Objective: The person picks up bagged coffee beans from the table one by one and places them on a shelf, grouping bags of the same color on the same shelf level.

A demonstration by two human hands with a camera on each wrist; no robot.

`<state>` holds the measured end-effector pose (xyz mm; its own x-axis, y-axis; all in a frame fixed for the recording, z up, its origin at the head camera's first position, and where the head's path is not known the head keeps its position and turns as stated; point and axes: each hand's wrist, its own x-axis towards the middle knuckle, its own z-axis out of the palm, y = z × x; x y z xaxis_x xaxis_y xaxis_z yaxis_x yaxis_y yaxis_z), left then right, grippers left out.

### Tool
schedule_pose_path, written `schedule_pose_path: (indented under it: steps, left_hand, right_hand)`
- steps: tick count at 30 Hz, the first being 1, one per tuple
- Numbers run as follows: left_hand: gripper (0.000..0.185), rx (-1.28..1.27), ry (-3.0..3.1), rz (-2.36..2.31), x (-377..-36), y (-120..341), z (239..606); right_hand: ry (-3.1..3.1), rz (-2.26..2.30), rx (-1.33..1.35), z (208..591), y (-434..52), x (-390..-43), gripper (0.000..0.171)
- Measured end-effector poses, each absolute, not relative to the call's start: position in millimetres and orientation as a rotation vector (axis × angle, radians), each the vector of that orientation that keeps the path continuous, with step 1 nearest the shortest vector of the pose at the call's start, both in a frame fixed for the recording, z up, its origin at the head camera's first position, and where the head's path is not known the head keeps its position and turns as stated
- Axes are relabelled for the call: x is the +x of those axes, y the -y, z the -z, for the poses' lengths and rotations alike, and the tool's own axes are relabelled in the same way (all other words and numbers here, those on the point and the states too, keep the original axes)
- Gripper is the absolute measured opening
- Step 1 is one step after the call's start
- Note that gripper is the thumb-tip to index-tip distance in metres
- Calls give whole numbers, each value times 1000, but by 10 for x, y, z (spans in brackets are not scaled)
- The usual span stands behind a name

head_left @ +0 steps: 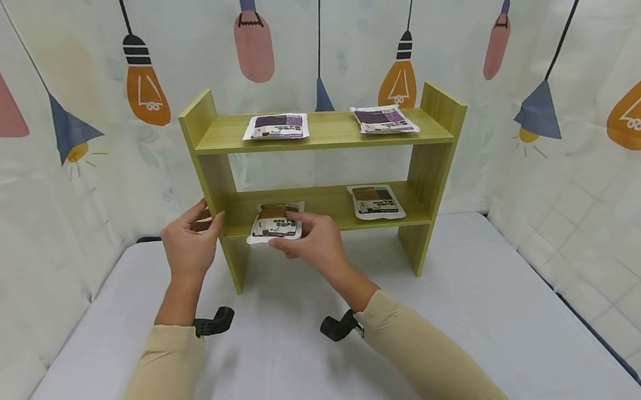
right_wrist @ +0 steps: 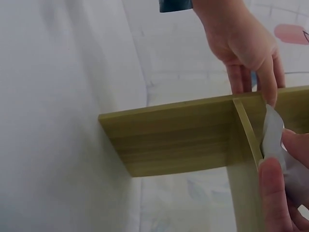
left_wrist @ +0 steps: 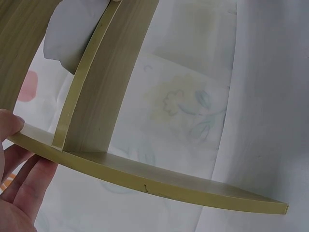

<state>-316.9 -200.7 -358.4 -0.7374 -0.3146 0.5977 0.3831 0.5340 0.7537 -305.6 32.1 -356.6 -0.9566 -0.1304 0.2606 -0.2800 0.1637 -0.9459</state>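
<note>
A small yellow-green wooden shelf rack [head_left: 265, 141] with two boards stands on the table. My left hand [head_left: 189, 246] grips the edge of its left side panel [left_wrist: 120, 179], thumb on the inner face and fingers outside. With thumb and fingers, my right hand [head_left: 321, 243] pinches a flat white-edged packet [head_left: 272, 227] with a brown and pale label. That packet lies at the left of the lower board [head_left: 327, 202], tilted, its near edge past the board's front. In the right wrist view, the packet's pale edge [right_wrist: 273, 133] shows between the thumb and fingers [right_wrist: 273, 193].
A similar packet [head_left: 377, 202] lies on the right of the lower board. Two purple-labelled packets, one left [head_left: 277, 127] and one right [head_left: 385, 120], lie on the top board. A white-covered table [head_left: 292, 363] extends in front; a lamp-patterned curtain [head_left: 301, 42] hangs behind.
</note>
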Motion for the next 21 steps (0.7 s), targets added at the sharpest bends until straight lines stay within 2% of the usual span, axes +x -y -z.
schedule_pose_path:
  steps: [13,21]
  left_hand:
    - [44,-59,2054,1257,-3166,2010,3586]
    - [44,-57,2060,1263,-3158,2014,3590]
  right_hand:
    - [2255,-2010,429,3569,-323,-3027,58]
    - [2248,-1997,449,3578,-300,-2992,38]
